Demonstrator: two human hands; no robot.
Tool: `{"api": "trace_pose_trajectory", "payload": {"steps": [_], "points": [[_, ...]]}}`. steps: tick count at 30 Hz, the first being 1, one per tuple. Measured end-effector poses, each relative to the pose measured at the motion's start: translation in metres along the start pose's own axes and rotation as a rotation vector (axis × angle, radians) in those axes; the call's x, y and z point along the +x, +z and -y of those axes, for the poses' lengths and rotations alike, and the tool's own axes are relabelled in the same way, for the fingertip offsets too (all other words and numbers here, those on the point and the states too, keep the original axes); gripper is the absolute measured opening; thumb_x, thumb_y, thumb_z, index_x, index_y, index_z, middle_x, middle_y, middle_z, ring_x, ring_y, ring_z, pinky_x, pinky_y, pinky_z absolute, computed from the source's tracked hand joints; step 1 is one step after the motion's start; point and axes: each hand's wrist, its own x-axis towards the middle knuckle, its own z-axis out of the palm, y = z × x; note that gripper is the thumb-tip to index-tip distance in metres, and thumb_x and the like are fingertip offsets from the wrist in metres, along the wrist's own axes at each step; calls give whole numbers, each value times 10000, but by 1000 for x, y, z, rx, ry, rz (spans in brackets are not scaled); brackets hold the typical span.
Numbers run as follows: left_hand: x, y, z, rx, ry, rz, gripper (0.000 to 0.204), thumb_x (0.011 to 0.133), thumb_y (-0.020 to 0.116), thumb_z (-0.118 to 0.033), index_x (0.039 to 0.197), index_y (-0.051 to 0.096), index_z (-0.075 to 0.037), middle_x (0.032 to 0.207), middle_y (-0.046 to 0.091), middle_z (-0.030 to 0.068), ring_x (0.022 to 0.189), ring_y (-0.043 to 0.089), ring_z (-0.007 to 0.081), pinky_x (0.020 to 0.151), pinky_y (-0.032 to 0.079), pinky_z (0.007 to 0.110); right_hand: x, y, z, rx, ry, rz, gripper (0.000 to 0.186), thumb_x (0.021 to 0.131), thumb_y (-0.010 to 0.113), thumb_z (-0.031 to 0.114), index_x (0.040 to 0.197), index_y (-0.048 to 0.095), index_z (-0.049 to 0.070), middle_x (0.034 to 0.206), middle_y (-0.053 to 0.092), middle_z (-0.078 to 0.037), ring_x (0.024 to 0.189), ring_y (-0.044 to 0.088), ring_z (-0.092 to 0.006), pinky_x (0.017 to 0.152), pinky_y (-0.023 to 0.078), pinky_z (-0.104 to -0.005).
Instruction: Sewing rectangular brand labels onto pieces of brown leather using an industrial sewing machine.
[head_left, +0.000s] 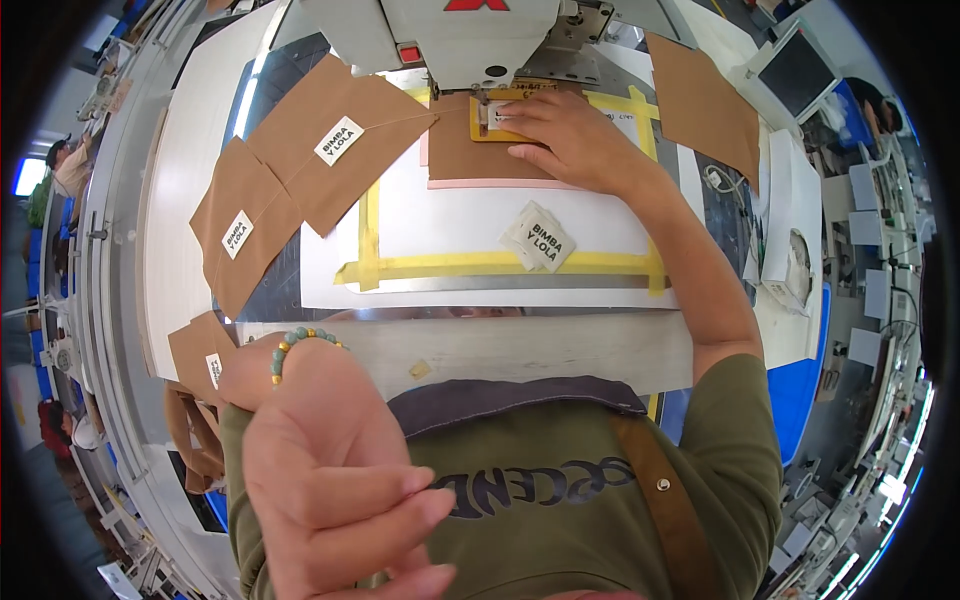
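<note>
My right hand point(575, 135) lies stretched out over a small yellow frame point(478, 131) beneath the sewing machine head point(470, 45). A white label shows inside the frame, partly covered by the fingers. Under it lies a brown flat piece point(470, 165) with a pink lower edge. My left hand point(330, 470) is raised off the table in front of my body, close to the camera. Its fingers are loosely bent with gaps at the tips, and no object shows in it. A beaded bracelet point(290, 345) circles that wrist. A small pile of white printed labels point(540, 238) sits below the brown piece.
Brown pieces with sewn white labels point(330, 150) spread at the left, joined by thread. Another brown piece point(705, 100) lies at the far right. Yellow tape point(500, 265) borders a white sheet. A white box point(790, 225) and a monitor point(795, 75) stand at the right.
</note>
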Motion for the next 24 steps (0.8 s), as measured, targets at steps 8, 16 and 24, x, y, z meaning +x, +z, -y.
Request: {"api": "trace_pose_trajectory", "payload": {"steps": [8, 16, 24], "points": [[20, 6, -10, -91, -62, -4, 508, 1084, 620, -253, 1562, 453, -218, 1114, 699, -7, 755, 670, 172, 656, 550, 290, -2, -3, 0, -3, 27, -1, 416, 1067, 662, 350, 1369, 727, 72, 1511, 657, -52, 1393, 549, -298, 1202, 420, -449], [34, -18, -36, -204, -206, 224, 527, 1070, 585, -185, 1569, 415, -181, 1133, 677, 68, 746, 692, 222, 651, 593, 302, 3, 7, -5, -46, 40, -37, 455, 1076, 642, 369, 1401, 703, 57, 1515, 647, -63, 1417, 530, -287, 1213, 411, -443], [-20, 6, -27, -120, 14, 156, 800, 1053, 655, -220, 1732, 232, -242, 1157, 725, -17, 743, 651, 161, 664, 557, 305, 7, 12, -3, -28, 116, -45, 515, 1086, 617, 373, 1487, 630, 50, 1568, 597, -92, 1456, 500, -302, 1242, 392, -441]]}}
